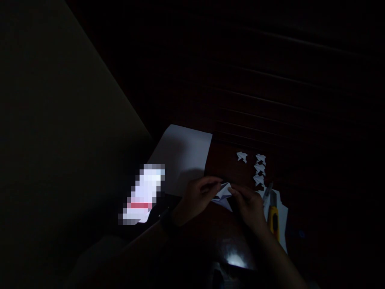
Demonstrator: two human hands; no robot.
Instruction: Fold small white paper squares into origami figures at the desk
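Observation:
A small piece of folded white paper (pixel 223 192) is held between my two hands above the dark table. My left hand (pixel 195 198) pinches its left side, thumb and fingers together, with a dark band around the wrist. On the right side, the thumb and fingers of my right hand (pixel 249 204) grip the paper's upper corner. Several small folded paper figures (pixel 259 169) stand in a column beyond my right hand, and one more figure (pixel 242 156) lies to their left.
A large white sheet (pixel 186 156) lies behind my left hand. A lit, blurred screen (pixel 144 192) is at the left. To the right, a yellow cutter (pixel 273 218) rests on white papers (pixel 282 220). The scene is very dark.

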